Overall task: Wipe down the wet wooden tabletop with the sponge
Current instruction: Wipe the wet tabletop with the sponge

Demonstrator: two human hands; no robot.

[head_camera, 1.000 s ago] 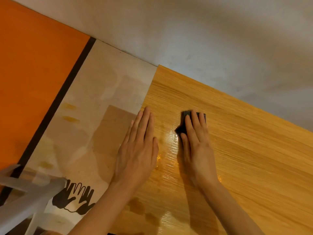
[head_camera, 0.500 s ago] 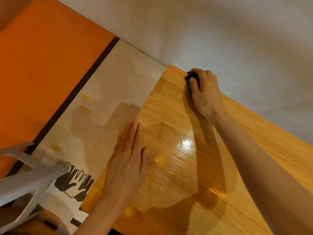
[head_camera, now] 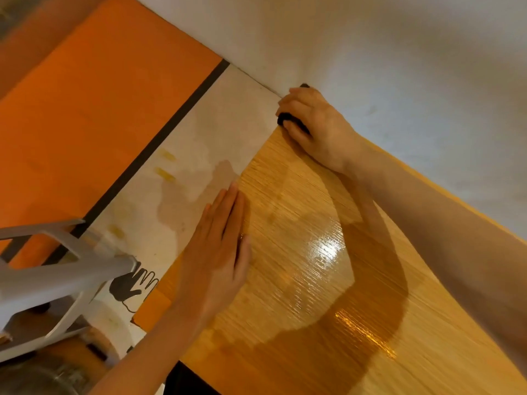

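Clamped under the right hand (head_camera: 316,124), fingers curled down over it: dark sponge (head_camera: 286,118), only slivers showing at the fingertips and beside the thumb. Pressed at the far left corner of the wooden tabletop (head_camera: 313,280), right where the board meets the white wall (head_camera: 399,52). Right forearm stretched diagonally across the board from the lower right.

Laid flat, palm down, fingers straight and together: left hand (head_camera: 219,252), holding nothing, resting along the left edge of the tabletop, fingertips reaching just past the edge. Well apart from the right hand, nearer the camera.

Glossy with water over the middle: pale wood grain, bright glints between the two arms and another streak lower right, with the shadow of the right arm curving through the wet patch.

Beyond the left edge, below: pale floor (head_camera: 199,132) with a few yellowish smudges, a dark stripe (head_camera: 159,143) dividing it from an orange area (head_camera: 99,109). Printed on the pale floor near the lower left: black hand-shaped graphic (head_camera: 131,286), partly outlined, partly covered by the tabletop corner. No readable lettering, brand or label anywhere. At the far left, a grey frame (head_camera: 57,275) of angled bars, blurred, exact kind unclear.
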